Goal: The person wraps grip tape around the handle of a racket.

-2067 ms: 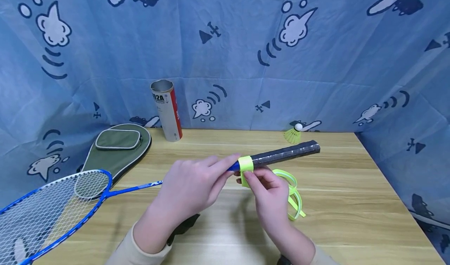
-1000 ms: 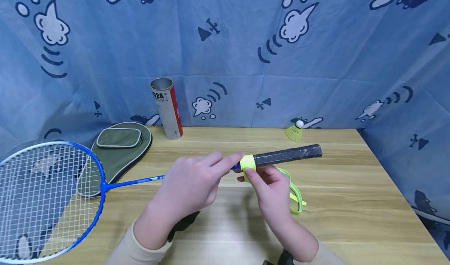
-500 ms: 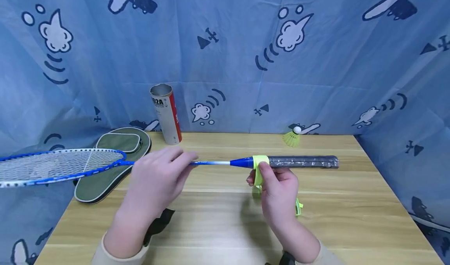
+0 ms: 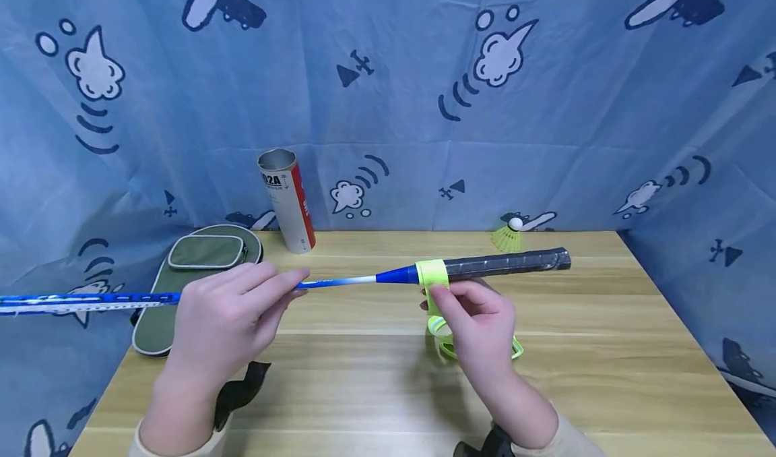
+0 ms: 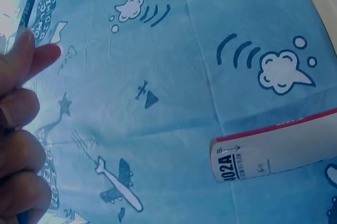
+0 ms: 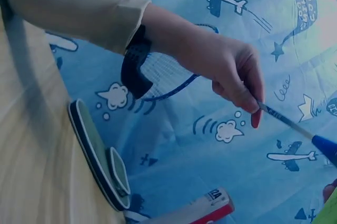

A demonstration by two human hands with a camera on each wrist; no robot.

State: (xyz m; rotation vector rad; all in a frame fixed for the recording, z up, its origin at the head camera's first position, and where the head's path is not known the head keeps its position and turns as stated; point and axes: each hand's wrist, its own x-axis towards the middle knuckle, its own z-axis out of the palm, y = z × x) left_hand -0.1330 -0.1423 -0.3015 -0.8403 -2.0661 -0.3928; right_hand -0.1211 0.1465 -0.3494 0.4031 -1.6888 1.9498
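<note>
Both hands apart, fingers curled

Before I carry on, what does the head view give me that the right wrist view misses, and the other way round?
Only the head view shows the shuttlecock and the racket's black handle.

Only the right wrist view shows the racket's string face as an open mesh, edge-on in the head view, and a printed star.

Both show the left hand holding the racket shaft, the tube, the green bag and the wooden table.
</note>
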